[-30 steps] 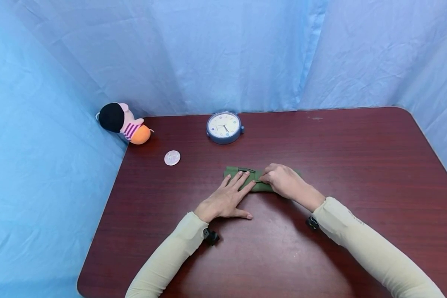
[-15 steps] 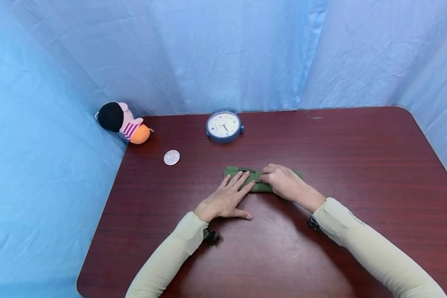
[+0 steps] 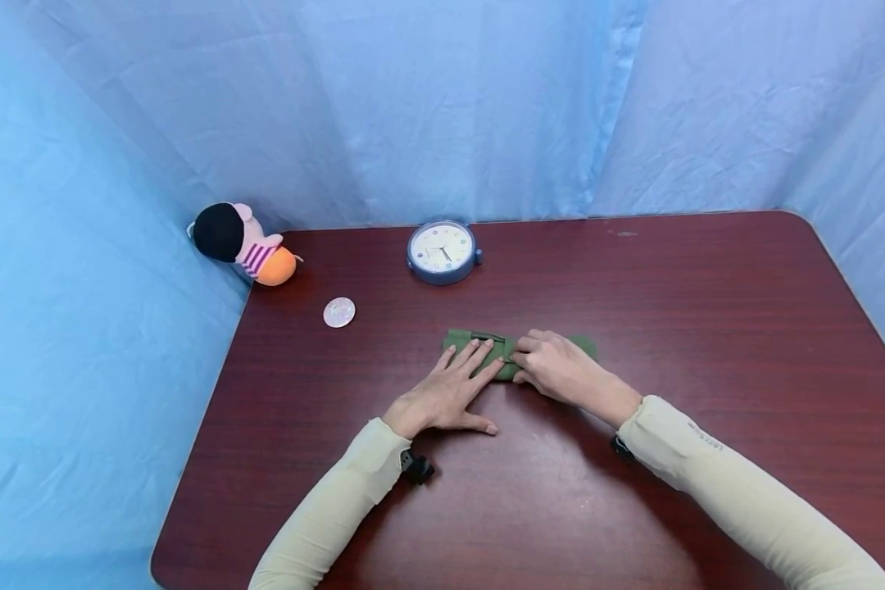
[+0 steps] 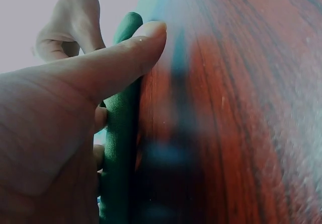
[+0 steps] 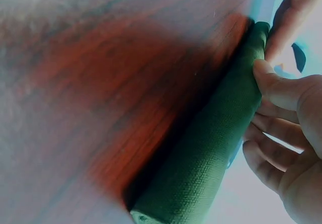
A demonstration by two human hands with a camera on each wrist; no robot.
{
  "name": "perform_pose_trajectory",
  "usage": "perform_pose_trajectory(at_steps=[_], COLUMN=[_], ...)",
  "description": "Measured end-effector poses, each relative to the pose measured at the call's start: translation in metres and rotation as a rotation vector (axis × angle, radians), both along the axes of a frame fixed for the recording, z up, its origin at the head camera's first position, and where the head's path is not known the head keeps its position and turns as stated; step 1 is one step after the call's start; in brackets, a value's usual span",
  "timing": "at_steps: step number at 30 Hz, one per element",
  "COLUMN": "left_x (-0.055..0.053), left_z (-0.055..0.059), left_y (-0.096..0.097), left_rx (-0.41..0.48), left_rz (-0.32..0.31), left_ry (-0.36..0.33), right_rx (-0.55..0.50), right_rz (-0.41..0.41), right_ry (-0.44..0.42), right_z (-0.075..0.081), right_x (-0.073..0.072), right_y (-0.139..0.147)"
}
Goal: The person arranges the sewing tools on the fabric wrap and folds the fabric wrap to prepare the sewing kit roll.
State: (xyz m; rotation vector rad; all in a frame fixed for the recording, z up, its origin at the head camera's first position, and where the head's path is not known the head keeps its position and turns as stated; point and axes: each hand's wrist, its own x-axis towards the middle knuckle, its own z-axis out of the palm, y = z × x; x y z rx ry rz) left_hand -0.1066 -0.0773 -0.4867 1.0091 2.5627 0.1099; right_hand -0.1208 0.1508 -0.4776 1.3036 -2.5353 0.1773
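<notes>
A green fabric roll [image 3: 584, 349], folded flat and long, lies across the middle of the table. Its woven cloth and rolled end show close up in the right wrist view. My left hand [image 3: 450, 397] rests on its left part with fingers spread, the thumb out over the tabletop. Near a narrow dark strap [image 3: 489, 337] on the roll are the left fingertips. My right hand [image 3: 560, 369] holds the roll's middle with bent fingers; in the right wrist view its thumb [image 5: 274, 85] lies on the cloth edge, the other fingers along the upper side.
At the back of the brown table [image 3: 708, 328] stands a blue round clock [image 3: 442, 252]. Left of it lie a pale round disc [image 3: 339, 312] and, at the corner, a plush toy [image 3: 247, 244]. Blue curtains [image 3: 457, 106] hang behind and at both sides.
My right hand's thumb has moved down from the strap area to the roll's near edge, and the wrist has shifted slightly toward me. The left hand stays in place.
</notes>
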Motion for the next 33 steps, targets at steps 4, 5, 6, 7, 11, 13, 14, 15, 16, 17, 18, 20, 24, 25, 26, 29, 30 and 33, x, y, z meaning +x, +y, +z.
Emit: perform_pose_trajectory(at_steps=[4,5,6,7,11,13,14,15,16,17,18,20,24,25,26,29,30,33], left_x=[0.0,0.0,0.0,0.0,0.001,0.001,0.001,0.001,0.001,0.001,0.001,0.001,0.002,0.002,0.002,0.003,0.003,0.003], left_z=[-0.002,-0.002,-0.002,-0.002,-0.001,-0.001,-0.001,-0.001,-0.001,-0.001,-0.001,-0.001,-0.001,-0.001,-0.001,-0.001,-0.001,-0.001], left_y=[-0.001,-0.001,-0.001,0.0,0.001,0.002,0.002,0.002,0.002,0.002,0.002,0.002,0.002,0.002,0.001,0.001,0.001,0.001], left_rx=[0.022,0.025,0.027,0.026,0.0,-0.012,-0.016,-0.017,-0.017,-0.017,-0.015,-0.014,-0.021,-0.024,-0.026,-0.028,-0.026,-0.02], left_rz=[0.011,0.014,0.015,0.015,0.005,0.003,0.003,0.004,0.005,0.005,0.005,0.002,-0.004,-0.006,-0.007,-0.013,-0.013,-0.014], left_ry=[0.005,0.007,0.01,0.013,0.027,0.034,0.038,0.039,0.04,0.041,0.043,0.048,0.055,0.056,0.057,0.059,0.063,0.062], right_rx=[0.016,0.018,0.019,0.018,0.005,-0.008,-0.015,-0.023,-0.032,-0.04,-0.048,-0.067,-0.093,-0.095,-0.096,-0.094,-0.095,-0.092], right_rz=[0.019,0.021,0.021,0.02,0.002,-0.007,-0.01,-0.013,-0.015,-0.017,-0.017,-0.018,-0.01,-0.008,-0.006,-0.002,-0.001,0.008], right_ry=[0.053,0.061,0.067,0.067,0.052,0.041,0.036,0.033,0.03,0.028,0.029,0.03,0.039,0.04,0.041,0.048,0.051,0.066], right_z=[-0.003,-0.003,-0.004,-0.004,-0.007,-0.008,-0.008,-0.009,-0.01,-0.01,-0.011,-0.012,-0.015,-0.016,-0.017,-0.018,-0.018,-0.02], right_x=[0.0,0.0,0.0,0.001,0.002,0.003,0.004,0.004,0.005,0.005,0.006,0.006,0.006,0.007,0.007,0.007,0.007,0.007], right_y=[-0.001,-0.001,-0.002,-0.002,-0.001,-0.001,-0.001,-0.001,0.0,0.0,0.0,0.001,0.001,0.001,0.001,0.002,0.002,0.003])
